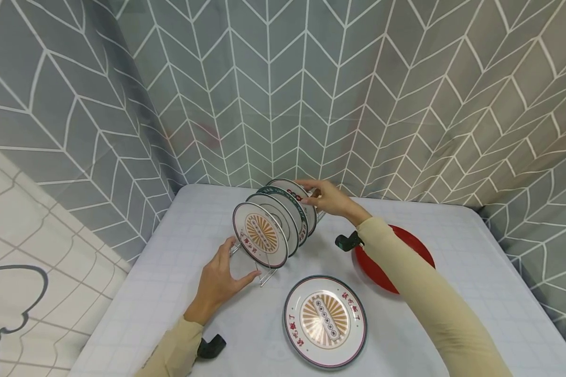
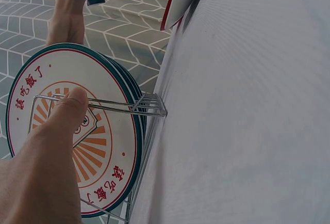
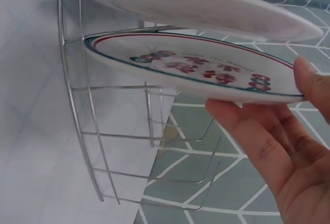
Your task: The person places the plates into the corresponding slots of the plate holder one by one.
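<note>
Several white plates stand on edge in a wire dish rack (image 3: 77, 110). My right hand (image 1: 327, 199) pinches the upper rim of the rearmost plate (image 3: 206, 72), thumb on its printed face and fingers behind; its lower edge sits between the rack wires. My left hand (image 1: 217, 277) holds the near end of the rack, the thumb (image 2: 72, 105) against a wire in front of the nearest plate (image 1: 259, 235). That plate has an orange sunburst and red characters. In the left wrist view, the left hand's other fingers are hidden.
Flat on the table (image 1: 245, 335), in front of the rack, lies another sunburst plate (image 1: 302, 335). A red round dish (image 1: 415, 243) sits to the right, partly under my right forearm. A patterned curtain (image 1: 283, 104) hangs behind the table.
</note>
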Demonstrator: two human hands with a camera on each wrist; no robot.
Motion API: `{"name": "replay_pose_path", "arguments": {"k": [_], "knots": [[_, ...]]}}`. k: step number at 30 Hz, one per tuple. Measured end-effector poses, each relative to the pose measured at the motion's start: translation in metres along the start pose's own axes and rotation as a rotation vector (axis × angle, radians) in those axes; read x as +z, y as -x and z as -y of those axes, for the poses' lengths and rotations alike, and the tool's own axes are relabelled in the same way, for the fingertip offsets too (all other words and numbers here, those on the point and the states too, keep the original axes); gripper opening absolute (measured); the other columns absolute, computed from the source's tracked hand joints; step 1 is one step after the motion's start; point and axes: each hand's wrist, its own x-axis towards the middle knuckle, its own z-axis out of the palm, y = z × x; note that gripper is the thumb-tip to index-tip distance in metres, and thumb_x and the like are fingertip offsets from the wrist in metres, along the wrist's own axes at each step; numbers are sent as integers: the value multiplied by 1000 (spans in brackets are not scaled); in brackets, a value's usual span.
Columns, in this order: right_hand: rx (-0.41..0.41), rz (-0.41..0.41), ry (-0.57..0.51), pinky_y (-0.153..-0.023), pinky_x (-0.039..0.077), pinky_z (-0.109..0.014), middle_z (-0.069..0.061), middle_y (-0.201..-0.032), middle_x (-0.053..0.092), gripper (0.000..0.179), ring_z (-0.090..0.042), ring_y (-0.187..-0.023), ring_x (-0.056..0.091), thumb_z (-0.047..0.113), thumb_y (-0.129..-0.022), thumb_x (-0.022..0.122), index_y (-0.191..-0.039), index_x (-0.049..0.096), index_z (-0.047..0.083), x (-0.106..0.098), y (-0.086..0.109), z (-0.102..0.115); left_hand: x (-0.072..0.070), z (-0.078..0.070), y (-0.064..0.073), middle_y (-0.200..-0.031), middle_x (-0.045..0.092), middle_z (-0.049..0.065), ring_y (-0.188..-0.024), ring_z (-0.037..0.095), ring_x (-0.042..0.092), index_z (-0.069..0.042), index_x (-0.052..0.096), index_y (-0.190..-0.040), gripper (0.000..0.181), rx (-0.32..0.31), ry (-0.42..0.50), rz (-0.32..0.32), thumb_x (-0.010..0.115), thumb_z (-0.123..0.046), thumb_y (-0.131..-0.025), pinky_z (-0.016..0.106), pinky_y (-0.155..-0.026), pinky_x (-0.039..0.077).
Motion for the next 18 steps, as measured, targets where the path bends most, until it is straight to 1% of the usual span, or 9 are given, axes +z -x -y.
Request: {"name": "replay_pose_path", "arguments": {"k": [6, 9, 11, 14, 16, 18], "knots": [[-15, 20, 8, -70, 61, -40, -20, -125, 54, 58, -28, -94, 61, 7, -93, 65, -147, 45, 14, 0, -1, -6, 0, 2, 1, -131, 59, 25, -112, 37, 65, 9, 42, -139, 109, 5, 4, -1, 85, -57, -63, 44, -81, 59], [-25, 33, 6, -73, 61, -43, -20, -127, 54, 62, -30, -98, 61, 8, -93, 65, -149, 41, 15, 0, -1, -9, 0, 3, 2, -130, 59, 25, -110, 38, 65, 9, 42, -138, 109, 5, 1, -3, 86, -56, -62, 45, -81, 59], [-32, 30, -11, -77, 60, -43, -22, -129, 53, 65, -32, -103, 61, 9, -93, 65, -151, 38, 15, -3, 3, -11, -1, 2, 2, -130, 59, 25, -110, 38, 65, 9, 43, -138, 110, 3, -1, -4, 87, -55, -61, 45, -81, 59], [-33, 5, -39, -82, 60, -41, -22, -131, 54, 67, -33, -107, 61, 9, -93, 66, -152, 35, 17, -10, 18, -15, 0, 2, 2, -130, 59, 25, -111, 38, 65, 8, 43, -139, 110, -2, -2, -2, 87, -55, -60, 45, -81, 59], [-41, -7, -61, -84, 59, -39, -21, -130, 56, 65, -33, -108, 60, 9, -93, 66, -151, 37, 16, -15, 34, -21, 0, 1, 2, -131, 59, 25, -112, 37, 65, 8, 43, -139, 109, -5, 1, 2, 86, -56, -62, 44, -82, 59], [-62, 9, -59, -84, 58, -38, -20, -127, 59, 63, -34, -107, 61, 7, -92, 67, -148, 41, 14, -15, 54, -30, 1, 1, 0, -131, 59, 25, -113, 38, 65, 8, 43, -139, 109, -1, 5, 3, 85, -57, -62, 45, -82, 58]]}}
